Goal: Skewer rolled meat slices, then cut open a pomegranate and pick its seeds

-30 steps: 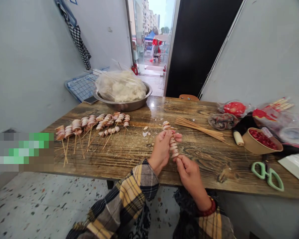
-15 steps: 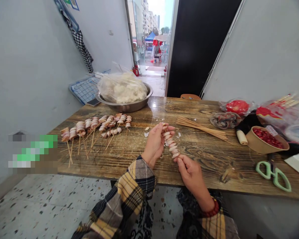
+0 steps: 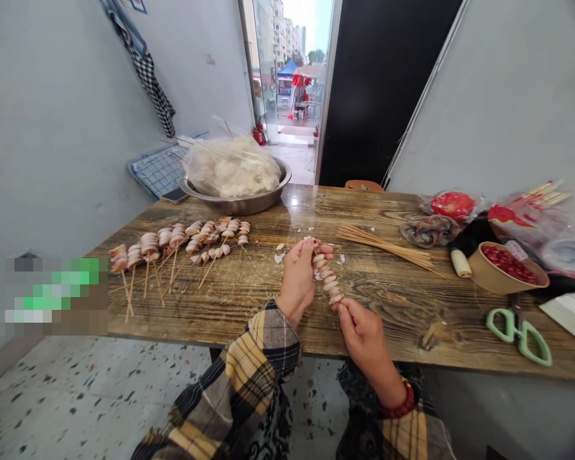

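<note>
Between my two hands a skewer slants over the table, threaded with several pale, pinkish pieces that look like garlic cloves. My left hand closes its fingers around the far end, partly hiding the top piece. At the near end, my right hand pinches the skewer just below the lowest piece. Finished-looking loaded skewers lie in a row at the left, their bare sticks pointing toward me. A bundle of bare bamboo sticks rests beyond my right hand. White papery flakes are scattered near my left hand.
A metal basin with a plastic bag of pale food stands at the back left. On the right are green-handled scissors, a paper bowl of red pieces, a patterned cloth and plastic packages.
The view has shifted slightly, so the table's things sit a little farther left. Both hands keep their hold on the skewer, with hardly any movement.
</note>
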`<state>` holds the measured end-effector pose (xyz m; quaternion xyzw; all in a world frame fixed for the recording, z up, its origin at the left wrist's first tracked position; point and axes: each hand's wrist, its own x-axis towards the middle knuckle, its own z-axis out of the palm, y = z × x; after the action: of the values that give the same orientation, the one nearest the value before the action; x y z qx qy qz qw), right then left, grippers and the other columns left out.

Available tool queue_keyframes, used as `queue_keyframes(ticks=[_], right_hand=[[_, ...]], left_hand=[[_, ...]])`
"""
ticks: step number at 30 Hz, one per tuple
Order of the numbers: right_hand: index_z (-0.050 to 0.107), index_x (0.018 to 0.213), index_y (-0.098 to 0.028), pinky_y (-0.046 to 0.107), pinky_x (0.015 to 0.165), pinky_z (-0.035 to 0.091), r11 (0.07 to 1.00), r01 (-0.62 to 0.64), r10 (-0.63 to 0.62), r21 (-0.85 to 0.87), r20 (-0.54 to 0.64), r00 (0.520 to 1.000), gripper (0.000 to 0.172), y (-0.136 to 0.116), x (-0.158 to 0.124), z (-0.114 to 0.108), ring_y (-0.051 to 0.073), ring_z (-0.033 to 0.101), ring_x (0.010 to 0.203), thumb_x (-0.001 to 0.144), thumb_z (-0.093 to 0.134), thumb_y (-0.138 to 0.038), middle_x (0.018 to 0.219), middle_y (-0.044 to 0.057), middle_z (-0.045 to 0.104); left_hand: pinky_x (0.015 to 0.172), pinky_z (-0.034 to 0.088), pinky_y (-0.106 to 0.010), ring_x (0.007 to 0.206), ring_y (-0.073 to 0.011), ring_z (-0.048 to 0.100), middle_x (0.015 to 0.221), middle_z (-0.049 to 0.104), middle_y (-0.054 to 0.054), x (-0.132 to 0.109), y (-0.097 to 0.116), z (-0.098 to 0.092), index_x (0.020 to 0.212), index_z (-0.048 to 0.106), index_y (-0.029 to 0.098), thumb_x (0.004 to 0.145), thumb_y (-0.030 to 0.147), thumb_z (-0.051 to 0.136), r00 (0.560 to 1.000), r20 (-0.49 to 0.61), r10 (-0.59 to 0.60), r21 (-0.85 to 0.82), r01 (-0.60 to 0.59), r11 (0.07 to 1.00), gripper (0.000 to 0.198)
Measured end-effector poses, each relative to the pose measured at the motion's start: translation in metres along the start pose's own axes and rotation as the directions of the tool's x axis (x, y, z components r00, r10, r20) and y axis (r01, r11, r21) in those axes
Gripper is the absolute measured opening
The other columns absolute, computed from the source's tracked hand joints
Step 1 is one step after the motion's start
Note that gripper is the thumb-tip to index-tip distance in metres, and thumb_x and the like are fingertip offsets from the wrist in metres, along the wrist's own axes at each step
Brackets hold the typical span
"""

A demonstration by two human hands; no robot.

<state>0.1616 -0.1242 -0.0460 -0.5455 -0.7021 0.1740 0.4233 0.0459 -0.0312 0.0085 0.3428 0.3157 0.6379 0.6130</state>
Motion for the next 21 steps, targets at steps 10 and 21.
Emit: queue_keyframes(ticks=[10, 21], right_hand=[[0.062, 0.082, -0.019, 0.022, 0.059, 0.04, 0.993, -0.041, 0.039, 0.112, 0.015, 0.999, 0.028, -0.004, 0.004, -0.005, 0.013, 0.06, 0.061, 0.095, 0.039, -0.028, 0.067, 0.0, 0.064], [0.064, 0.084, -0.018, 0.023, 0.058, 0.036, 0.983, -0.092, 0.091, 0.157, 0.009, 0.996, 0.029, -0.003, 0.006, -0.002, 0.013, 0.052, 0.057, 0.094, 0.039, -0.029, 0.062, -0.001, 0.057]], left_hand=[[0.05, 0.042, -0.018, 0.062, -0.011, 0.06, 0.072, 0.066, -0.004, -0.001, 0.002, 0.001, 0.082, 0.059, 0.014, 0.08, 0.043, 0.064, 0.999, 0.011, -0.037, -0.038, 0.038, 0.999, 0.029], [0.054, 0.046, -0.02, 0.067, -0.0132, 0.064, 0.08, 0.069, -0.007, -0.005, -0.004, 0.003, 0.09, 0.059, 0.013, 0.09, 0.038, 0.051, 0.992, 0.037, -0.124, -0.045, 0.126, 0.991, 0.026]])
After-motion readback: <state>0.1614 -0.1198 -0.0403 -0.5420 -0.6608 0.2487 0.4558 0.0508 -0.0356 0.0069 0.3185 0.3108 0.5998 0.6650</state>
